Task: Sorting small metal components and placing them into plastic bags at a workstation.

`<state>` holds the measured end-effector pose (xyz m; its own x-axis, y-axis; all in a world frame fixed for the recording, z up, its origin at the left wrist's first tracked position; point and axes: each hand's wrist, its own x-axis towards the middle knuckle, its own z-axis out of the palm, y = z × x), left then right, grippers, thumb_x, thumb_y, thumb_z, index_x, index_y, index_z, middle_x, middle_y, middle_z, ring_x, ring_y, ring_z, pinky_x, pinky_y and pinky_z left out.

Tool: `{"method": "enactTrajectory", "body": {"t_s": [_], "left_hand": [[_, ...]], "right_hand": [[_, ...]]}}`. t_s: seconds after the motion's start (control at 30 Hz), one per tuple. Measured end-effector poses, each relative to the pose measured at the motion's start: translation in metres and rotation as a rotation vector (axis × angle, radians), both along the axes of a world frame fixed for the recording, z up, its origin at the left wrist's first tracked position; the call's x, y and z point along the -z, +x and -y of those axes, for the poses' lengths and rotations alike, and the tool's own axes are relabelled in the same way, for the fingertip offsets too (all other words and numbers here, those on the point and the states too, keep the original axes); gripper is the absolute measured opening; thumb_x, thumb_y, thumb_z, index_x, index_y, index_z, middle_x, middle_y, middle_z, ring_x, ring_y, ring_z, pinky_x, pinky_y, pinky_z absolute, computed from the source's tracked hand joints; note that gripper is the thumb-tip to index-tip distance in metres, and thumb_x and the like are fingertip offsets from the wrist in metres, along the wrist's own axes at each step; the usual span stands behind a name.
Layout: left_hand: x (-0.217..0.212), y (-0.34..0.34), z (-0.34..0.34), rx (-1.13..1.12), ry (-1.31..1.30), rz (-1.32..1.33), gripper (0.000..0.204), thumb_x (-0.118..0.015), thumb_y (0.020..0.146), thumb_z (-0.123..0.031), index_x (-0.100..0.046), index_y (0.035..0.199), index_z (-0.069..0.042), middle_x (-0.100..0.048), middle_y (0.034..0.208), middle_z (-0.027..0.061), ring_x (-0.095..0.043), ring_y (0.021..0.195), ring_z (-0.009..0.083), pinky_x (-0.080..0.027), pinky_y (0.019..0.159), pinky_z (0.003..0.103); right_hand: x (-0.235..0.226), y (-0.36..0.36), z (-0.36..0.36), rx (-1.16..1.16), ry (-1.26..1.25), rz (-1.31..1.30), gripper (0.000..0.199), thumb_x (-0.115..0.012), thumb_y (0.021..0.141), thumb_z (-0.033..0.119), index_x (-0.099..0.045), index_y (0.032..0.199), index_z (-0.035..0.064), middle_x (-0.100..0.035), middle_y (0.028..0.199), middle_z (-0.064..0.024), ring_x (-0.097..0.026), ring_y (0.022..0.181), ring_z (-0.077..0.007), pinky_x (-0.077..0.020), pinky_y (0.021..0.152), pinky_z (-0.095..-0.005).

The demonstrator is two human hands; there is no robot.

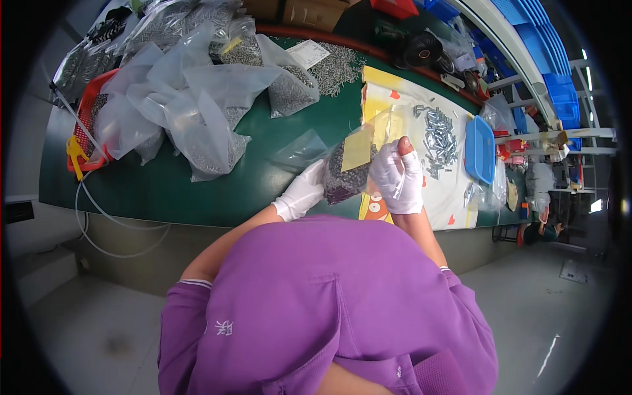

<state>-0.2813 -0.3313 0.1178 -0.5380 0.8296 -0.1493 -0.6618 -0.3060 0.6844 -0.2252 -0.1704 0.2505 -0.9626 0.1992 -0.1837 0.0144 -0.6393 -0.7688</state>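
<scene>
Bag of clear plastic (354, 178), packed with small dark pieces (337, 184), hangs between two white-gloved hands at the near edge of the green tabletop (263, 148), beside the yellow border of a printed cloth (454, 204). The left hand (303, 191) bears against the bag's left side; its fingertips pass out of sight behind it, so I cannot tell whether those fingers close on the plastic or only prop it. The right hand (397, 179) has its fingers curled shut on the plastic at the right side, while the thumb (405, 145), its tip bare, stands up clear of them. Good handling here, as I judge it, means letting the left palm carry the weight low down, where the pieces bunch, and leaving the right fingers to steer the looser upper plastic; pulling on that thin film alone could stretch or split it. Keeping the upper end tipped up seems wise, since spilled bits could roll off the near edge or mix with the loose silver pins (440, 136) lying on the cloth, short of the blue tray (480, 151). Drawing the bag a little farther over the tabletop would give it some backing. The yellow slip (357, 151) on its face is best left flat, with the fingers off it, so it does not crease.
</scene>
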Motion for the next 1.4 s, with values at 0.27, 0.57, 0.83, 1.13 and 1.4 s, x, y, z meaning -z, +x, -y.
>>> {"method": "enactTrajectory", "body": {"t_s": [0.27,0.57,0.83,1.13,1.4], "left_hand": [[-0.016,-0.007,0.025,0.123,0.233,0.423,0.071,-0.060,0.092,-0.022,-0.019,0.150,-0.014,-0.036,0.147,0.0060,-0.040,0.134,0.0222,-0.038,0.108,0.043],[0.035,-0.025,0.041,0.105,0.300,0.520,0.071,-0.053,0.092,-0.056,-0.033,0.147,-0.015,-0.042,0.145,0.0054,-0.041,0.132,0.0243,-0.038,0.107,0.050],[-0.003,-0.038,0.062,0.159,0.117,0.352,0.073,-0.063,0.089,-0.046,-0.037,0.144,-0.007,-0.049,0.139,0.0063,-0.047,0.127,0.0190,-0.037,0.108,0.035],[-0.028,-0.038,0.064,0.060,-0.391,-0.093,0.054,-0.075,0.079,-0.009,-0.047,0.124,0.001,-0.055,0.117,0.0069,-0.054,0.108,0.0143,-0.044,0.095,0.029],[-0.033,-0.033,0.072,-0.099,-0.332,0.245,0.024,-0.054,0.093,-0.009,-0.049,0.114,-0.001,-0.053,0.112,0.0078,-0.057,0.100,0.0156,-0.049,0.088,0.030]], "right_hand": [[0.011,-0.010,0.021,-0.027,-0.063,0.120,0.042,-0.053,0.097,0.043,-0.044,0.067,0.0143,-0.040,0.056,0.0030,-0.041,0.049,-0.0113,-0.0330,0.047,-0.0255],[-0.030,-0.004,0.029,-0.499,0.708,0.068,0.058,-0.054,0.092,0.055,-0.057,0.064,0.0048,-0.057,0.063,-0.0020,-0.051,0.060,-0.0113,-0.0401,0.058,-0.0261],[0.023,-0.025,-0.075,-0.765,0.049,0.483,0.112,-0.054,0.071,0.082,-0.037,0.136,-0.0077,-0.049,0.132,-0.0263,-0.056,0.118,-0.0351,-0.0475,0.098,-0.0453],[0.048,-0.016,0.022,-0.484,-0.139,0.498,0.069,-0.061,0.089,0.004,-0.027,0.148,0.0089,-0.051,0.131,-0.0074,-0.053,0.116,-0.0182,-0.0451,0.097,-0.0314],[0.055,-0.006,0.026,-0.302,0.240,0.347,0.087,-0.061,0.082,-0.008,-0.015,0.153,0.0087,-0.030,0.151,-0.0092,-0.037,0.133,-0.0186,-0.0381,0.104,-0.0285]]}}
